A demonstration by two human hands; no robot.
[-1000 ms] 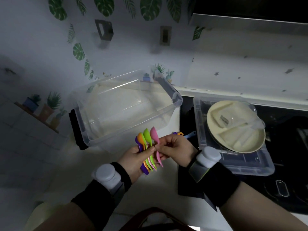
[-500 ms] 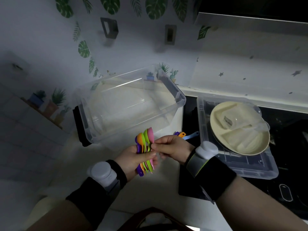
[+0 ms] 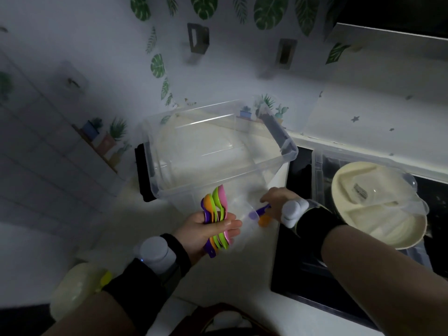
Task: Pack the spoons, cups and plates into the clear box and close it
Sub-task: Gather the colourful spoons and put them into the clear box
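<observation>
Left hand (image 3: 206, 231) is clasped around the spoon bundle (image 3: 215, 209), thumb across the handles. The bowls point up and away and the handles run back toward the wrist.

The clear box (image 3: 208, 151) sits open just beyond the bowl ends, long side across the view, and I can see nothing in it. The bundle's axis points almost straight at its near wall, so the left hand is the nearer one for the drop: lift over the rim, then lay the bundle along the box's length.

The loose purple spoon (image 3: 257, 212) and orange spoon (image 3: 263, 220) lie on the counter just right of the bundle, with the right hand (image 3: 276, 198) over their handles. Its knuckles hide the fingers, so I can't tell if it has a pinch.

Plates (image 3: 378, 214) and clear cups (image 3: 388, 192) are stacked on the lid (image 3: 320, 170) at far right, not yet packed.
</observation>
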